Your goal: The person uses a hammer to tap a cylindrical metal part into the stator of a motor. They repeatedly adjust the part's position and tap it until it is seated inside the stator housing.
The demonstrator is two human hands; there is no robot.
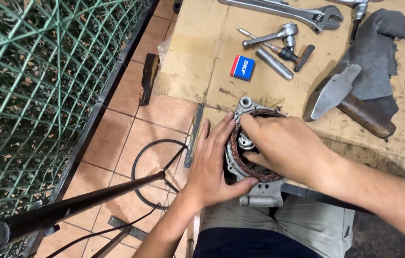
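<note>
Low in the middle of the frame, a grey motor housing [255,184] ringed with copper windings lies open face up, its long axis running up-frame. It rests at the edge of the cardboard-covered counter [202,52]. To steady it, the left hand [214,162] grips its rim; the right hand [283,145] reaches fingers inside. Above lie a small blue box [242,67], ratchet [271,36] and hammer [345,102].

A cardboard-covered worktop [197,57] carries a wrench [283,12], ratchet [271,36], small box [242,67], hammer [345,102] and grey rag [374,52]. A motor housing [255,143] sits at its near edge. Left lies tiled floor [131,138].
</note>
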